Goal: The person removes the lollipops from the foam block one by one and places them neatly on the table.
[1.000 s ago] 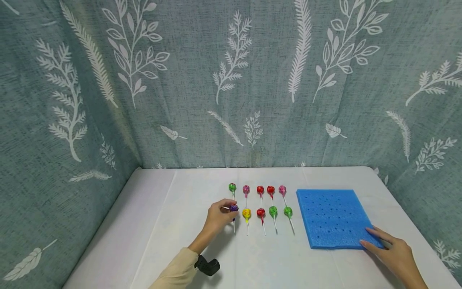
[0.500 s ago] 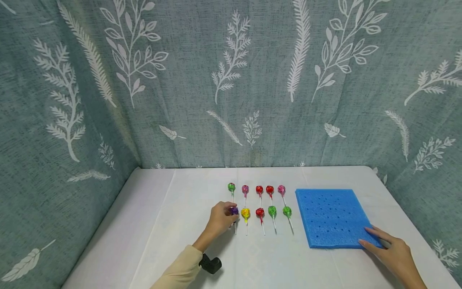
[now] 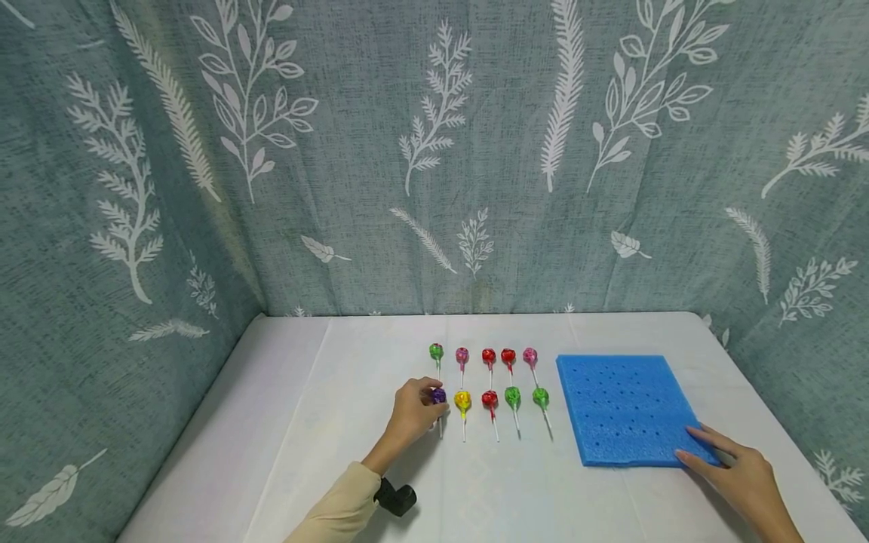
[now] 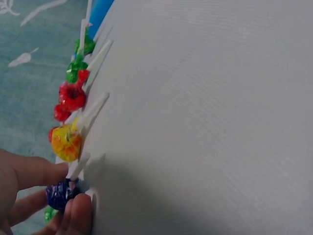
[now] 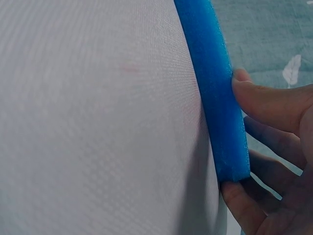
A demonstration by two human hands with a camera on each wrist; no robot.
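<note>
My left hand (image 3: 413,413) pinches the head of a purple lollipop (image 3: 438,396) at the left end of the front row. In the left wrist view, thumb and fingers surround that dark wrapped head (image 4: 59,195), and its white stick points away over the tabletop. Just right of it lies a yellow lollipop (image 3: 463,400). Behind it is a green lollipop (image 3: 436,351), its stick end close to my fingers. At the right, my right hand (image 3: 740,477) grips the near right corner of a blue foam block (image 3: 624,411) dotted with small holes. Its thumb lies on the block's face (image 5: 222,117).
Two rows of lollipops lie on the white table (image 3: 516,490). The front row continues with a red lollipop (image 3: 490,400) and two green ones; the back row has pink lollipops and two red ones. A patterned curtain (image 3: 339,151) encloses the back and sides.
My left hand has shifted slightly toward the front edge with the purple lollipop, now in line with the front row. The right hand and the foam block stay in place.
</note>
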